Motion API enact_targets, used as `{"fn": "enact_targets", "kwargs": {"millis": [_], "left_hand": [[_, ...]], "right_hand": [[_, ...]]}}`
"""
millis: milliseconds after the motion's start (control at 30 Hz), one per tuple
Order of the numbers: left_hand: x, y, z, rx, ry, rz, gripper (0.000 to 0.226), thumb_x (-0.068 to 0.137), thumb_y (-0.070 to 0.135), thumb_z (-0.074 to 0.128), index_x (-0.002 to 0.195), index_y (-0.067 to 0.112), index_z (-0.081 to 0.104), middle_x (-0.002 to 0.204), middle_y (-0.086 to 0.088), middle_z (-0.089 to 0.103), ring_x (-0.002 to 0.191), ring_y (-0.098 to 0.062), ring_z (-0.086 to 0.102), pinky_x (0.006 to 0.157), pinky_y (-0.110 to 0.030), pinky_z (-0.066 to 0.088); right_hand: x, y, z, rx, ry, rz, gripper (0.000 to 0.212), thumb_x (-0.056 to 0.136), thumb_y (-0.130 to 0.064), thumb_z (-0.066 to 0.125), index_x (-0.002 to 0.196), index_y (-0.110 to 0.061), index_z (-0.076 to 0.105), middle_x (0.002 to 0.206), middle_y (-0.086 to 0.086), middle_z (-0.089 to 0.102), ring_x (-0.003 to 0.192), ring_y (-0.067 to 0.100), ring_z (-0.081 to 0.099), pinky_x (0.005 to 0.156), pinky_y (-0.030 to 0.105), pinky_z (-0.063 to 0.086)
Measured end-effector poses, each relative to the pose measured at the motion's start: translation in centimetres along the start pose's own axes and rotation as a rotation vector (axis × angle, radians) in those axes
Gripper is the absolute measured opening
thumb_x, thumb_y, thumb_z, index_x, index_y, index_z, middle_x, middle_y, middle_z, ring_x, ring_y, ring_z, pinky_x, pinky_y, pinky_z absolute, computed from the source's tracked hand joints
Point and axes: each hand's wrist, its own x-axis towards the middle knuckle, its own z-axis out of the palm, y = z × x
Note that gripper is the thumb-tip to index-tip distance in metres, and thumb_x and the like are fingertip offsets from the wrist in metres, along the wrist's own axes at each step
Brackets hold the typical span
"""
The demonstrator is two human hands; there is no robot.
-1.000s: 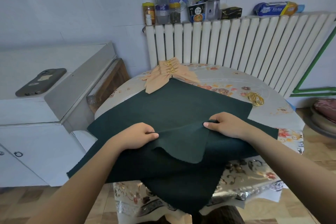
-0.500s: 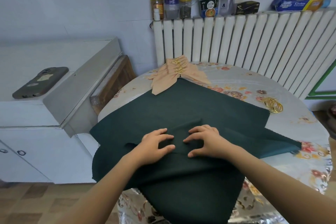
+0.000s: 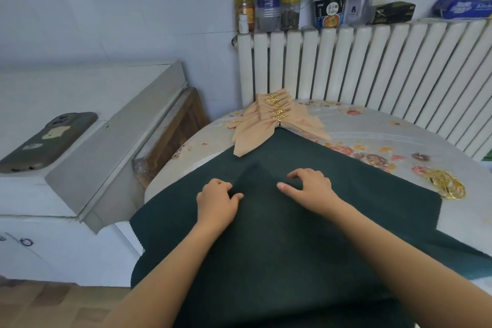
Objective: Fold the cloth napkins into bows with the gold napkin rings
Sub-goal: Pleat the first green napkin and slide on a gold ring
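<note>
A dark green cloth napkin (image 3: 332, 194) lies spread over the near half of the round table and hangs over its front edge. My left hand (image 3: 217, 200) and my right hand (image 3: 311, 188) sit side by side on its middle, fingers curled, each pinching a small ridge of the green cloth. A raised crease runs away from between them. Several finished beige napkin bows (image 3: 277, 121) with gold rings are stacked at the table's far edge, their tails overlapping the green cloth's far corner. A loose pile of gold napkin rings (image 3: 447, 185) lies to the right, beside the cloth's edge.
The table (image 3: 372, 130) has a floral cover and stands against a white radiator (image 3: 372, 66) topped with jars and boxes. To the left is a white cabinet (image 3: 80, 104) with a phone (image 3: 48, 138) on it, and a wooden piece stands between cabinet and table.
Both hands have slid farther away from me along the green napkin, carrying its gathered fold toward the table's middle. The hands came closer together, then spread slightly apart.
</note>
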Motion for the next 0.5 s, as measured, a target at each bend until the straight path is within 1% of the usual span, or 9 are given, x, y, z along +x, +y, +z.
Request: {"fn": "enact_targets", "kwargs": {"millis": [67, 133, 200, 267, 333, 433, 500], "left_hand": [[2.1, -0.4, 0.7, 0.02, 0.016, -0.038, 0.035, 0.092, 0.037, 0.055, 0.118, 0.014, 0.06, 0.122, -0.001, 0.051, 0.114, -0.02, 0.049, 0.1, -0.037, 0.036], [3.3, -0.6, 1.2, 0.048, 0.035, -0.035, 0.038, 0.093, 0.036, 0.054, 0.123, 0.012, 0.057, 0.128, -0.003, 0.049, 0.118, -0.021, 0.046, 0.102, -0.037, 0.036], [4.3, -0.6, 1.7, 0.065, 0.039, -0.009, 0.039, 0.094, 0.035, 0.053, 0.125, 0.012, 0.055, 0.13, -0.003, 0.048, 0.119, -0.021, 0.044, 0.102, -0.036, 0.036], [4.8, -0.4, 2.0, 0.038, -0.001, 0.021, 0.039, 0.094, 0.033, 0.053, 0.126, 0.012, 0.052, 0.13, -0.003, 0.048, 0.12, -0.021, 0.041, 0.097, -0.033, 0.037], [5.4, -0.3, 2.1, 0.011, -0.045, 0.032, 0.039, 0.093, 0.034, 0.054, 0.126, 0.013, 0.051, 0.128, -0.003, 0.049, 0.118, -0.022, 0.042, 0.093, -0.033, 0.039], [6.1, -0.2, 2.1, -0.001, -0.07, -0.003, 0.038, 0.092, 0.035, 0.056, 0.124, 0.016, 0.052, 0.123, -0.003, 0.051, 0.111, -0.022, 0.049, 0.092, -0.034, 0.043], [6.4, 0.1, 2.1, -0.065, -0.081, -0.045, 0.034, 0.09, 0.033, 0.058, 0.121, 0.018, 0.055, 0.12, -0.001, 0.054, 0.107, -0.02, 0.054, 0.09, -0.033, 0.045]], "right_hand": [[2.2, 0.8, 0.7, -0.113, -0.055, 0.06, 0.057, 0.086, -0.058, 0.052, 0.131, -0.023, 0.047, 0.135, 0.002, 0.046, 0.127, 0.024, 0.038, 0.104, 0.038, 0.03], [3.1, 1.3, 1.3, -0.159, -0.014, 0.065, 0.059, 0.086, -0.057, 0.053, 0.133, -0.022, 0.044, 0.137, 0.004, 0.044, 0.127, 0.025, 0.036, 0.105, 0.037, 0.03], [3.7, 1.5, 1.9, -0.204, 0.065, 0.062, 0.062, 0.086, -0.059, 0.051, 0.133, -0.02, 0.042, 0.135, 0.004, 0.044, 0.124, 0.025, 0.037, 0.103, 0.035, 0.032], [3.7, 1.5, 2.3, -0.29, 0.116, 0.075, 0.065, 0.086, -0.064, 0.045, 0.132, -0.019, 0.042, 0.132, 0.003, 0.045, 0.121, 0.025, 0.039, 0.1, 0.034, 0.034], [4.0, 1.7, 2.4, -0.351, 0.134, 0.101, 0.068, 0.085, -0.07, 0.039, 0.131, -0.02, 0.043, 0.13, 0.003, 0.045, 0.119, 0.025, 0.039, 0.1, 0.035, 0.032], [4.4, 2.2, 2.2, -0.349, 0.132, 0.174, 0.071, 0.083, -0.074, 0.036, 0.128, -0.019, 0.043, 0.126, 0.006, 0.044, 0.117, 0.026, 0.039, 0.099, 0.036, 0.031], [4.5, 2.5, 1.6, -0.372, 0.12, 0.185, 0.066, 0.084, -0.072, 0.037, 0.119, -0.017, 0.047, 0.12, 0.005, 0.051, 0.113, 0.026, 0.045, 0.096, 0.036, 0.033]]}}
